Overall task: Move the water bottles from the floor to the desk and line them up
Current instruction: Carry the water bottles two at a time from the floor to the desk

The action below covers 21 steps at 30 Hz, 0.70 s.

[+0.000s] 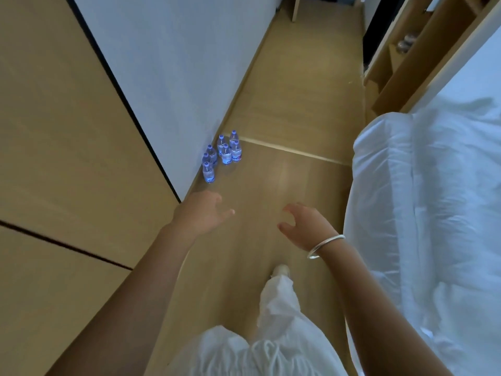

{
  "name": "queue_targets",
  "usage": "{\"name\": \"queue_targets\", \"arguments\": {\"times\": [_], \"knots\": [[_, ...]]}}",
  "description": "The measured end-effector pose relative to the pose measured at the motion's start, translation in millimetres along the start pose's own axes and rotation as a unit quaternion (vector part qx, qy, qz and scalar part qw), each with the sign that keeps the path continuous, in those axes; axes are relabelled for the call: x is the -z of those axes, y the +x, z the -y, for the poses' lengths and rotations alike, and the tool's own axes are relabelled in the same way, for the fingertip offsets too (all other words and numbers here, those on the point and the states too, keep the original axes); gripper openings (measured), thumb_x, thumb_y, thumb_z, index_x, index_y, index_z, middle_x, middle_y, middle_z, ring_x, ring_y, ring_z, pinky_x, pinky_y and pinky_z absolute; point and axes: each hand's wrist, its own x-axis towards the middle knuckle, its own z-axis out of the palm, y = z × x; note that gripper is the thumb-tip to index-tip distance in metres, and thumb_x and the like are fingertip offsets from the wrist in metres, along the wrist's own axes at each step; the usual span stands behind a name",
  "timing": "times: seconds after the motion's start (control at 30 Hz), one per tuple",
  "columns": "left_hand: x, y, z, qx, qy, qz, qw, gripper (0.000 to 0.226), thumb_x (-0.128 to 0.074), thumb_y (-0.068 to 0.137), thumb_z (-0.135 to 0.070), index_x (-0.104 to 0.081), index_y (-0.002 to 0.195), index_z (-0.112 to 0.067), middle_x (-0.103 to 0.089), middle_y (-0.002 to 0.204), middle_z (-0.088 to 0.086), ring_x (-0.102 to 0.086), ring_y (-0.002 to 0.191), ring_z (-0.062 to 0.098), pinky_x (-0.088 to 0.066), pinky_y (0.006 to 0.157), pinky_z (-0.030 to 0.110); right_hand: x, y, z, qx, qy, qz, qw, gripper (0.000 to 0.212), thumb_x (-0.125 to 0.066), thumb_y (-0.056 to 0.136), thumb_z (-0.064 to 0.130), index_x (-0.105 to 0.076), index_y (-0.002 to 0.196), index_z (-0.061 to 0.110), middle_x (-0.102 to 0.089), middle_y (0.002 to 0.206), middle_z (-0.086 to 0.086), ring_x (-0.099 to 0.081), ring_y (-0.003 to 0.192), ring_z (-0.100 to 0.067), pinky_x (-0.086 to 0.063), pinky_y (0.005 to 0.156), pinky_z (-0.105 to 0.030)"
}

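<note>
Nearest, the left hand (203,213) and right hand (303,223) are reaching forward over the floor (284,118), fingers spread and holding nothing. This looks like the approach before the first pickup; no bottle is lifted yet. Next comes stooping and closing a hand round one bottle without toppling its neighbours. Farther on, the bottles (221,156) are standing upright in a tight cluster on the floor against the left wall (176,63): small, clear, blue-capped, labelled. A bed (433,185) is lying right.
</note>
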Motion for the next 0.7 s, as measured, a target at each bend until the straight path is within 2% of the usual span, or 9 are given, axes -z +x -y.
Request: {"name": "queue_targets", "arguments": {"times": [0.07, 0.13, 0.23, 0.33, 0.47, 0.7], "knots": [[5, 36, -10, 0.007, -0.001, -0.001, 1.0, 0.032, -0.057, 0.088, -0.047, -0.056, 0.104, -0.02, -0.057, 0.109, 0.002, -0.054, 0.104, 0.019, -0.044, 0.092, 0.035, 15, 39, -10, 0.006, -0.008, 0.012, 1.0, 0.044, -0.051, 0.092, 0.031, -0.047, 0.132, 0.014, -0.052, 0.13, -0.006, -0.052, 0.115, -0.024, -0.041, 0.095, -0.031], [11, 77, -22, 0.017, 0.001, -0.006, 1.0, 0.031, -0.056, 0.088, -0.049, -0.054, 0.1, -0.021, -0.057, 0.107, 0.001, -0.054, 0.101, 0.021, -0.044, 0.09, 0.036, 31, 83, -22, 0.013, -0.013, 0.023, 1.0, 0.045, -0.051, 0.092, 0.031, -0.046, 0.134, 0.014, -0.051, 0.133, -0.006, -0.05, 0.118, -0.024, -0.039, 0.097, -0.031], [19, 140, -48, 0.044, -0.011, -0.014, 0.999, 0.041, -0.055, 0.088, -0.051, -0.055, 0.118, -0.023, -0.056, 0.125, 0.0, -0.052, 0.115, 0.023, -0.04, 0.093, 0.035, 56, 149, -44, 0.027, -0.016, 0.038, 0.999, 0.047, -0.051, 0.092, 0.031, -0.046, 0.135, 0.014, -0.048, 0.138, -0.006, -0.048, 0.123, -0.023, -0.037, 0.102, -0.03], [27, 193, -75, 0.077, -0.023, 0.002, 0.997, 0.053, -0.053, 0.088, -0.051, -0.048, 0.132, -0.022, -0.049, 0.135, -0.002, -0.047, 0.122, 0.02, -0.038, 0.097, 0.035, 83, 207, -63, 0.033, -0.027, 0.071, 0.997, 0.045, -0.051, 0.091, 0.034, -0.047, 0.132, 0.015, -0.051, 0.135, -0.007, -0.047, 0.124, -0.025, -0.037, 0.103, -0.033], [40, 251, -97, 0.11, -0.031, -0.003, 0.993, 0.054, -0.053, 0.087, -0.049, -0.047, 0.132, -0.022, -0.051, 0.133, -0.002, -0.048, 0.121, 0.019, -0.038, 0.096, 0.034, 113, 276, -79, 0.039, -0.038, 0.103, 0.993, 0.047, -0.051, 0.091, 0.038, -0.048, 0.131, 0.014, -0.049, 0.137, -0.008, -0.045, 0.126, -0.026, -0.036, 0.105, -0.034], [52, 330, -110, 0.143, -0.031, 0.008, 0.989, 0.051, -0.054, 0.088, -0.048, -0.048, 0.131, -0.022, -0.052, 0.128, -0.001, -0.049, 0.118, 0.02, -0.039, 0.094, 0.033, 138, 366, -82, 0.062, -0.02, 0.14, 0.988, 0.048, -0.052, 0.093, 0.033, -0.045, 0.134, 0.009, -0.043, 0.143, -0.011, -0.039, 0.132, -0.025, -0.029, 0.109, -0.033]]}}
